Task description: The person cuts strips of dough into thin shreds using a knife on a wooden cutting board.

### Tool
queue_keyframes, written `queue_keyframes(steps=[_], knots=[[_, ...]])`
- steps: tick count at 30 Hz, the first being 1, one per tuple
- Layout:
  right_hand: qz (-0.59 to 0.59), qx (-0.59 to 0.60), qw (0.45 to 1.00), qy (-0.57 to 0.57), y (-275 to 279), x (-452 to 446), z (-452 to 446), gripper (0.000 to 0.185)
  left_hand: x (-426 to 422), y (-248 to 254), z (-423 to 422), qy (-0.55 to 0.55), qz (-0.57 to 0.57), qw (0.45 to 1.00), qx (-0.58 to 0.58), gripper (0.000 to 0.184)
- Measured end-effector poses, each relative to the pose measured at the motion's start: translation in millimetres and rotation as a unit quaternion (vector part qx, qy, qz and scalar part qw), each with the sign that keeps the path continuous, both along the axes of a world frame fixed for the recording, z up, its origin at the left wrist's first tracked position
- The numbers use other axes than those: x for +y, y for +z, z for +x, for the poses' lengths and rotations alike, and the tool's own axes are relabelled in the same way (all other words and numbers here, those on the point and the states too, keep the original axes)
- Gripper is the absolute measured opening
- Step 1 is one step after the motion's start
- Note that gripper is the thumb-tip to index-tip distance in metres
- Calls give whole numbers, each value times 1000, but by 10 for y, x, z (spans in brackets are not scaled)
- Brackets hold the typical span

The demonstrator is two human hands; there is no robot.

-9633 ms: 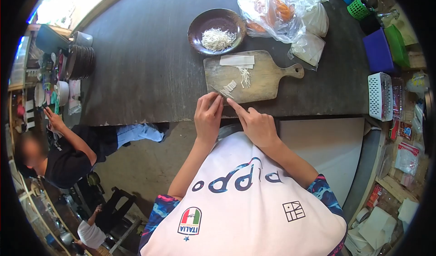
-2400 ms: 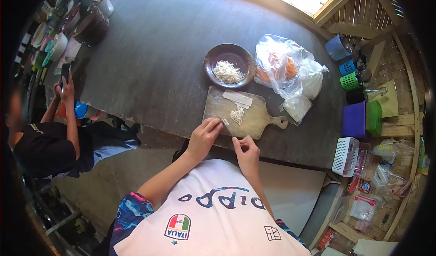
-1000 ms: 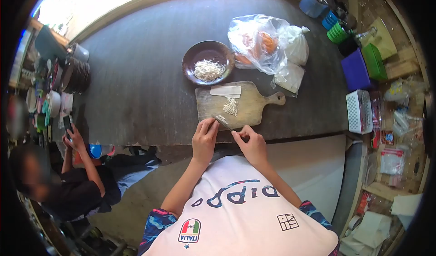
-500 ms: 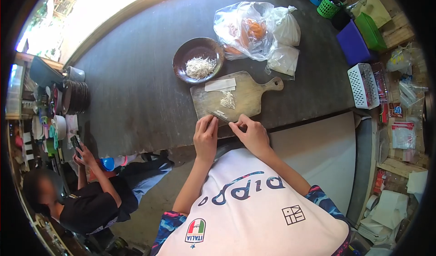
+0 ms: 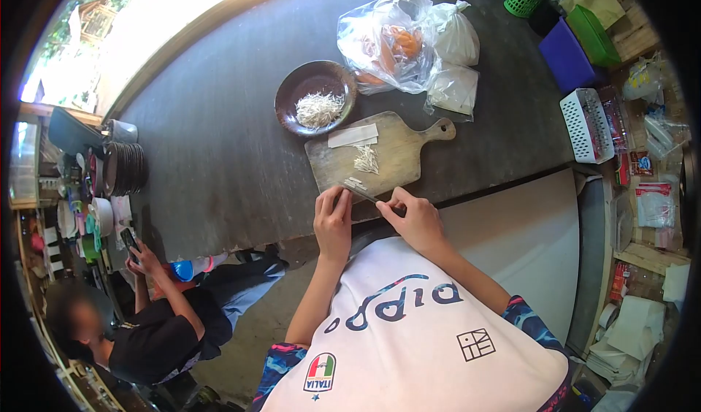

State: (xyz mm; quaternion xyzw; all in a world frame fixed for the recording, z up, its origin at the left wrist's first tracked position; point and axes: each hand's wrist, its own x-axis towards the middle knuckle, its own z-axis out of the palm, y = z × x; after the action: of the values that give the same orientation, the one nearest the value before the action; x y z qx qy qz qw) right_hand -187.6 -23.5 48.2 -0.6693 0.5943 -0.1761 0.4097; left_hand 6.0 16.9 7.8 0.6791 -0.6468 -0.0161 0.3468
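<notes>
My right hand (image 5: 409,218) is closed on a thin dark knife (image 5: 363,192), whose blade reaches over the near edge of the wooden cutting board (image 5: 401,149). At the blade's other end, my left hand (image 5: 334,213) has its fingertips pinched at the board's near left corner; what they hold is too small to name. Small pale pieces (image 5: 354,183) lie beside the blade. Farther up the board are a heap of thin white strips (image 5: 366,160) and flat white slabs (image 5: 352,136). Behind it, a brown bowl (image 5: 290,93) holds a pile of white shreds (image 5: 319,109).
Plastic bags (image 5: 394,43) with orange and white contents lie behind the board. A white basket (image 5: 586,126) and a purple bin (image 5: 567,55) stand at the right. Stacked plates (image 5: 124,169) sit at the left, near a person (image 5: 157,332) holding a phone.
The view has shifted and turned. Fewer small pale pieces lie near the blade than in the oldest frame. The knife shows more plainly in my right hand. The other person now holds a phone in both hands.
</notes>
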Motion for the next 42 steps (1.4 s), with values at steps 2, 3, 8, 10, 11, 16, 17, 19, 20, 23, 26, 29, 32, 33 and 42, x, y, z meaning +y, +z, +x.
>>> queue_keyframes(steps=[2, 3, 8, 10, 11, 16, 17, 19, 20, 23, 26, 29, 32, 33, 42], knots=[[8, 17, 1000, -7, 23, 34, -57, 33, -13, 7, -10, 1, -1, 1000, 7, 16], [12, 13, 1000, -7, 13, 24, -59, 34, -21, -1, -18, 0, -3, 1000, 12, 16], [-8, -30, 1000, 3, -165, -76, 111, 34, -10, -6, -9, 3, -6, 1000, 9, 15], [-2, -16, 1000, 3, -55, -76, 72, 35, -25, 16, -10, 1, -4, 1000, 2, 15], [3, -8, 1000, 3, -23, -54, 37, 35, -13, 19, -6, 0, -2, 1000, 0, 15], [6, 1, 1000, -8, -60, 17, -52, 35, -20, -21, -23, 6, -13, 1000, 5, 16], [7, -3, 1000, -9, -70, 11, -22, 35, -8, -29, -22, 8, -16, 1000, 6, 16], [-1, -23, 1000, -1, -132, -54, 90, 34, 0, -29, -27, 10, -10, 1000, 9, 16], [-6, -34, 999, 2, -150, -73, 126, 34, 0, -25, -22, 10, -8, 1000, 9, 16], [1, -8, 1000, 12, -12, -77, 94, 34, 8, -44, -3, 6, -7, 1000, 2, 17], [-6, 10, 1000, -1, 28, 13, -5, 34, 2, -35, -23, 10, -17, 1000, 5, 17], [-6, 5, 1000, -5, -22, 11, 23, 33, 0, -15, -36, 14, -12, 1000, 13, 17], [-15, -38, 999, 2, -202, -68, 126, 33, 7, -14, -28, 11, -11, 1000, 6, 18], [-12, -31, 999, 3, -178, -74, 117, 33, 2, -20, -34, 12, -11, 1000, 5, 18], [-5, -12, 1000, -1, -72, -12, -31, 34, -2, -14, -43, 17, -15, 1000, -6, 15]])
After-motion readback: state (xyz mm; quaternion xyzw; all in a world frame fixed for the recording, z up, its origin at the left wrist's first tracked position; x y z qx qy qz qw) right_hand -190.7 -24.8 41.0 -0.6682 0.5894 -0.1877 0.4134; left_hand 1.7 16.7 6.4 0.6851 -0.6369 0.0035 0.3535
